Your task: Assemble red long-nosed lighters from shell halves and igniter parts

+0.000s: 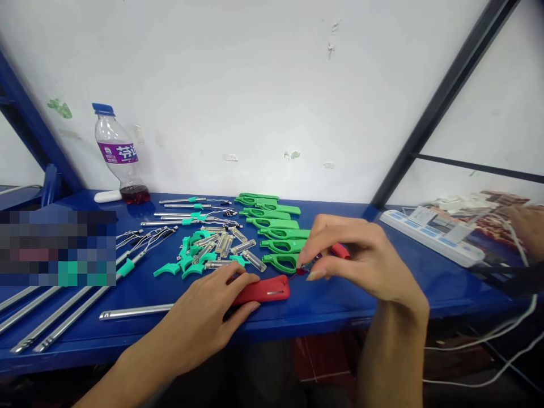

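Observation:
My left hand (221, 300) is wrapped around a red lighter body (267, 289) near the table's front edge. A metal tube (136, 311) extends leftward from under that hand. My right hand (352, 255) is raised just right of the red body, its thumb and index finger pinching a red-handled screwdriver (340, 251), whose thin tip points at the body's right end. Behind my hands lie green lighter shells (283, 245) in a column. Left of them are clear fuel tanks (255, 260) and teal triggers (168, 269) in a loose pile.
Metal tubes with wires (85, 306) lie at the left, with more behind the pile. A bottle (117, 153) stands at the back left against the wall (255, 85). A white power strip (433, 237) and cables are at the right, near another person's hand (522, 224).

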`<state>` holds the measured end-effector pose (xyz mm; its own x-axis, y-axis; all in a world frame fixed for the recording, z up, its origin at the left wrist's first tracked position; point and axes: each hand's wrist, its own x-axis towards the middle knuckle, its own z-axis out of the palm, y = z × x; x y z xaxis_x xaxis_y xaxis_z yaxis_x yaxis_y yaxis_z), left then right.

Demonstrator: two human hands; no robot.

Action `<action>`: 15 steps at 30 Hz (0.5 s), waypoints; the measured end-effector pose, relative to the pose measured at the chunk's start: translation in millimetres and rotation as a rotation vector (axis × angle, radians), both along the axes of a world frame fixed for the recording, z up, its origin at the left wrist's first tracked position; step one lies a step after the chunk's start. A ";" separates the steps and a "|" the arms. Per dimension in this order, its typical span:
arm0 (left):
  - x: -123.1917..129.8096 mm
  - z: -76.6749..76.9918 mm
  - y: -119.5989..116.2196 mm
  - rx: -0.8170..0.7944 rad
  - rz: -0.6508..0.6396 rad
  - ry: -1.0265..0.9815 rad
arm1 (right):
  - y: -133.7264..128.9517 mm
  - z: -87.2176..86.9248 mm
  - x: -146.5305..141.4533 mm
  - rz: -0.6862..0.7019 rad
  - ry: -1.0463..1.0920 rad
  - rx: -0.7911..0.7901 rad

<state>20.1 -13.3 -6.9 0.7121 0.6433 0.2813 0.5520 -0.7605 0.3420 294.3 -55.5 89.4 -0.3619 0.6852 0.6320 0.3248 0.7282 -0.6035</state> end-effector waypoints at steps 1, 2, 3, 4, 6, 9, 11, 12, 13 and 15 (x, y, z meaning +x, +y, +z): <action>-0.2 0.2 -0.3 0.003 -0.001 0.001 | 1.4 -0.3 -1.7 -0.006 -0.012 0.023; -0.3 0.5 -0.5 0.006 -0.003 0.001 | 2.3 -0.6 -3.0 -0.012 -0.024 0.040; -0.4 0.6 -0.7 0.010 -0.003 0.000 | 2.7 -0.8 -4.0 -0.015 -0.031 0.049; -0.3 0.7 -0.8 0.013 -0.004 -0.001 | 2.7 -1.0 -4.6 -0.012 -0.028 0.042; -0.1 0.5 -0.6 0.014 -0.004 -0.002 | 1.5 -1.4 -4.5 0.021 0.009 -0.050; 0.6 0.1 -0.1 0.014 -0.007 -0.006 | -0.2 -2.7 -2.5 0.155 0.103 -0.284; 0.8 0.1 0.1 0.015 -0.009 -0.002 | 0.2 -4.2 -0.3 0.255 0.135 -0.399; 0.8 0.1 0.1 0.014 -0.008 0.003 | 1.0 -5.0 0.8 0.293 0.143 -0.432; 0.8 0.1 0.2 0.015 -0.005 0.007 | 2.1 -5.9 2.0 0.320 0.148 -0.456; 0.5 0.0 0.3 0.017 -0.001 0.009 | 4.6 -7.5 4.0 0.337 0.158 -0.474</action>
<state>20.6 -13.1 -6.9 0.7153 0.6379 0.2855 0.5544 -0.7666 0.3239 298.3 -50.9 82.0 -0.5347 0.7692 0.3500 0.0024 0.4156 -0.9096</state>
